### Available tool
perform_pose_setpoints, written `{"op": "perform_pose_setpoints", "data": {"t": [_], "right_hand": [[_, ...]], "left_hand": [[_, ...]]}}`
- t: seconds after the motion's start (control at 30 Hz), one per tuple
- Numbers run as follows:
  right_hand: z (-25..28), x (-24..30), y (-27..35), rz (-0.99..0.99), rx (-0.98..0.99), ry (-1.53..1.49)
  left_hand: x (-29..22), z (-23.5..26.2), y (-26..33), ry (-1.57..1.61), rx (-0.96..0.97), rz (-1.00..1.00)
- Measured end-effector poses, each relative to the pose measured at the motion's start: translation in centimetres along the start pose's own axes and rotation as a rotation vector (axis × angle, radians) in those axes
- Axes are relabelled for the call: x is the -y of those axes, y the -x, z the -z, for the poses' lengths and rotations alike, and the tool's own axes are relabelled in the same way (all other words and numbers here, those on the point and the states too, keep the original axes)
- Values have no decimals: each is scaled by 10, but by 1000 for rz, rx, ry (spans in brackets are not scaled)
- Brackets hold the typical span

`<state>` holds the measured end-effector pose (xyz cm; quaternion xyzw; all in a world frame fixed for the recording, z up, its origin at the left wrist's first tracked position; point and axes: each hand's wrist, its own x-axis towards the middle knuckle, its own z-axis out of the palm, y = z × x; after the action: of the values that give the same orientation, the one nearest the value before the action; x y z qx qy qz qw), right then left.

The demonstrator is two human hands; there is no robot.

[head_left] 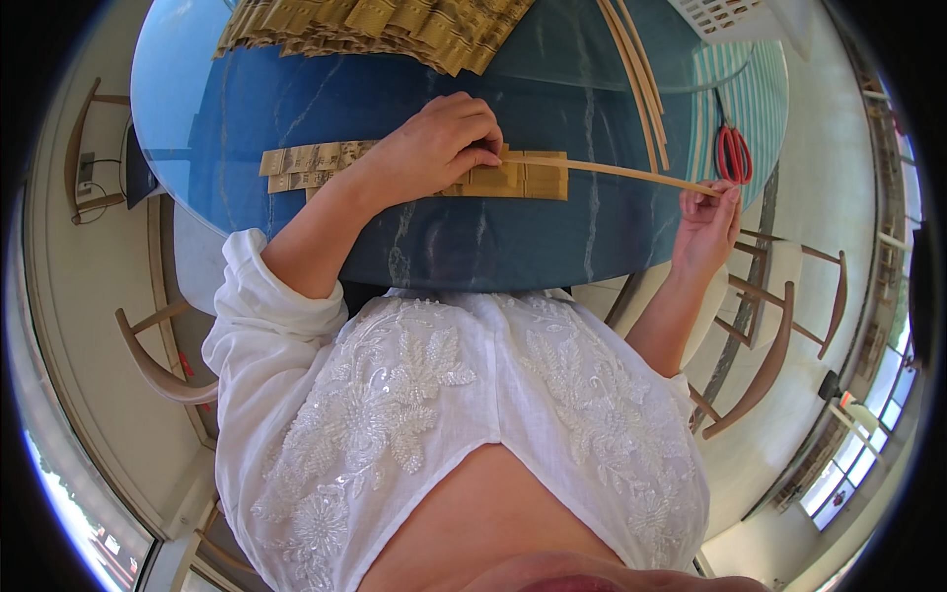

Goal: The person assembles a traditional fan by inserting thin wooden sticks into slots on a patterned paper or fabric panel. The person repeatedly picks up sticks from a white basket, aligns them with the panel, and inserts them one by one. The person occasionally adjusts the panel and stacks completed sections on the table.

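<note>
Lining the thin tan strip [631,172] up with the row of gold packets [546,181] seems to be the step in hand, and it would go best with a light, even stretch between the two ends. The left hand [434,146] has its thumb and fingertips drawn together on the strip's left end, over the row; whether they also press on the packets beneath is hidden. The right hand [706,229] pinches the other end between thumb and fingers, so the strip slants down to the right, well past the row's right end. Bringing the right hand slightly away from the body would level it, while a steady left hand should keep the packets from sliding. As for room, the right hand is at the table's [533,252] right-hand rim, just below the red-handled scissors [733,155], so a wide outward swing could knock them. Loose strips [636,89] lie beyond the held one and the big packet pile [375,30] fills the far side, but bare blue surface between the row and the near edge leaves space to shift.
</note>
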<state>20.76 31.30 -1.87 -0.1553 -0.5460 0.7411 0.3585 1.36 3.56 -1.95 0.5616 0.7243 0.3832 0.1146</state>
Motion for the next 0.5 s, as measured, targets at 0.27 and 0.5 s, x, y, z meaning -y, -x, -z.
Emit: {"op": "perform_pose_setpoints", "data": {"t": [0.27, 0.5], "right_hand": [[2, 0, -2, 3, 29, -44], [0, -2, -2, -9, 65, -75]], "left_hand": [[-6, 12, 2, 175, -11, 68], [-7, 15, 5, 274, 58, 145]]}}
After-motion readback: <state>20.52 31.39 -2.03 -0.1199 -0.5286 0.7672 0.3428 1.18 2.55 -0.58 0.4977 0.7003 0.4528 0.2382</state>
